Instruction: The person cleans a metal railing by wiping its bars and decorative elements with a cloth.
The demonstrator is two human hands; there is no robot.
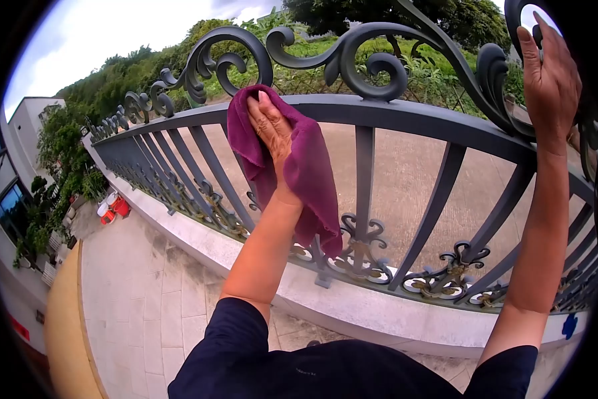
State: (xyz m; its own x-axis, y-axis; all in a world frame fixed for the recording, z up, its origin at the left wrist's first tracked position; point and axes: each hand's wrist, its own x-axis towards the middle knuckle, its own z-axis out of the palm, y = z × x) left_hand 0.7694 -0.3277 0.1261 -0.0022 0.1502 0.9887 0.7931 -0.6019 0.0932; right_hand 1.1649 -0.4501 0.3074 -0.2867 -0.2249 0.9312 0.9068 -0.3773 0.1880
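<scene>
A purple cloth (312, 159) drapes over the top rail of a dark grey metal fence (432, 123), its lower end hanging down in front of the bars. My left hand (271, 126) holds the cloth against the rail, just below a large scroll (262, 56); part of the cloth wraps around the hand. At the upper right, my right hand (553, 83) is raised with its fingers stretched out, beside the curled ironwork (492, 73). No object shows in that hand, and whether its palm touches the metal I cannot tell.
The fence stands on a low pale ledge (205, 249). Paving tiles (139, 299) lie on my side, with red and white buckets (114, 207) farther off at the left. Behind the bars is a concrete surface (412, 159), then green plants.
</scene>
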